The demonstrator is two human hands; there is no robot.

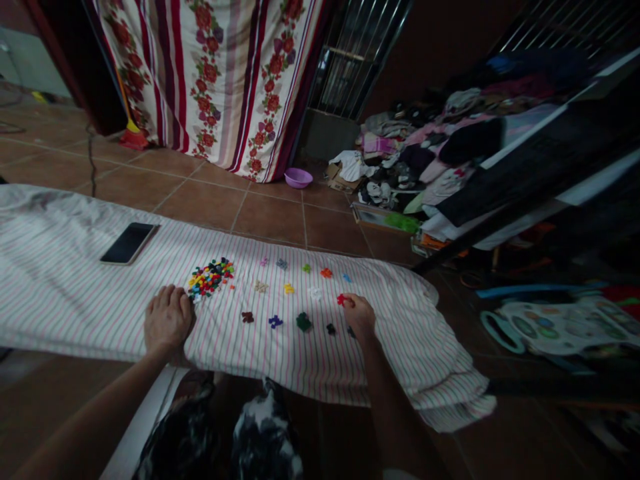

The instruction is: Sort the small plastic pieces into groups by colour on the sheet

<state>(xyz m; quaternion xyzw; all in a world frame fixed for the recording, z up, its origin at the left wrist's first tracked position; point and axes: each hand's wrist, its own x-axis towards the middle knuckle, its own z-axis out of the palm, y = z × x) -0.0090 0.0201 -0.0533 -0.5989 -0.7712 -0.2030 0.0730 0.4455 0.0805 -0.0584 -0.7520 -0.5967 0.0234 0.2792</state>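
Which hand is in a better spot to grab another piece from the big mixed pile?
Probably the left hand: it's right beside the mixed pile. The right hand is farther away, with its fingertips at the red pieces.

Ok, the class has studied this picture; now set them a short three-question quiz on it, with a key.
1. Which are at the fingertips of the right hand: a) yellow pieces, b) red pieces, c) pink pieces?
2. True or false: the left hand is holding the phone.
3. What colour is the group between the brown pieces and the dark green pieces?

Key: 1 b; 2 false, it rests beside the mixed pile; 3 blue.
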